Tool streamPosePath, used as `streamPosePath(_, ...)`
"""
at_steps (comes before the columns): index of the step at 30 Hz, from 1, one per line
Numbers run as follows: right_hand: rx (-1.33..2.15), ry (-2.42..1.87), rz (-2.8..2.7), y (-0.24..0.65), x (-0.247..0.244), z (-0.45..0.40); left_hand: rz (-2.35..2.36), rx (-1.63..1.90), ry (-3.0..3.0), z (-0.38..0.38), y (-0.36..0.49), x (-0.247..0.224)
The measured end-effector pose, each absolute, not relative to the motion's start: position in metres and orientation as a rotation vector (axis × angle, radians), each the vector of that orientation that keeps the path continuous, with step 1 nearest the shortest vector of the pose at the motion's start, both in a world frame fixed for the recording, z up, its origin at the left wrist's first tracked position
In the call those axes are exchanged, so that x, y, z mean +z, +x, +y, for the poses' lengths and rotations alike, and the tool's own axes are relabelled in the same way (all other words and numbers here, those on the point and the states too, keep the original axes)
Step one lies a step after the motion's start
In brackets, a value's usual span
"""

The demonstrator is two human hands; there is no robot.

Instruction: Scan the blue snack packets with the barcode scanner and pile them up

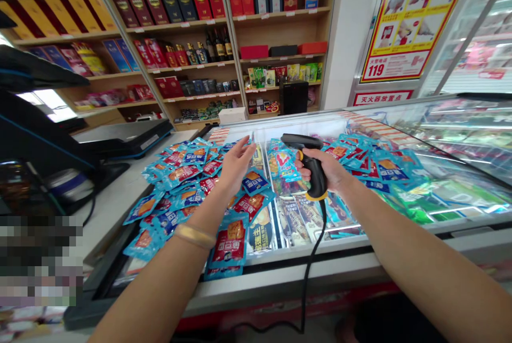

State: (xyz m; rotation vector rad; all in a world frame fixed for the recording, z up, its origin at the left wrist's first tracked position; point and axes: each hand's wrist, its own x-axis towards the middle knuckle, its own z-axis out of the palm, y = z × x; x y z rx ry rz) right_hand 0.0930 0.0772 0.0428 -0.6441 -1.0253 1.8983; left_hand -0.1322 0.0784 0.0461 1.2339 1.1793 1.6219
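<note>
My right hand (322, 167) is wrapped round the grip of a black and yellow barcode scanner (318, 177), whose head points left above the glass freezer top (262, 137). A black cord runs down from its handle. My left hand (238, 164) hovers over the glass with its fingers apart and nothing in them. Beneath and beside the left hand spreads a loose pile of blue snack packets (192, 177) with red or dark blue labels. A second heap of packets (372, 164) lies to the right of the scanner. Ice-cream wrappers (298, 217) show through the glass.
At the left stand a flat weighing scale (128, 137) and a dark screen device (40, 103) on a white counter. Shelves (188, 25) with boxed bottles line the back. A white box (232, 114) and a black box (294, 97) stand behind the freezer.
</note>
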Motion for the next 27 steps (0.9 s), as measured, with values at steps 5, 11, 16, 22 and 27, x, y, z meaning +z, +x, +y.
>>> streamPosePath(5, 1.715, -0.628, -0.897, 0.148, 0.046, 0.082, 1.365, 1.347, 1.778, 0.091, -0.084, 0.059)
streamPosePath(11, 1.488, -0.648, -0.719, 0.22, 0.042, 0.081, 1.504, 0.961, 2.178, 0.109, 0.0, 0.061)
streamPosePath(16, 1.388, -0.65, -0.569, 0.245, 0.04, 0.082, 1.439, 0.848, 2.388, 0.123, 0.051, 0.053)
streamPosePath(22, 1.335, -0.643, -0.589, 0.239, 0.037, 0.085, 1.471, 0.718, 2.408, 0.137, 0.067, 0.04)
streamPosePath(27, 1.347, -0.654, -0.64, 0.236, 0.036, 0.082, 1.401, 0.789, 2.356, 0.131, 0.047, 0.046)
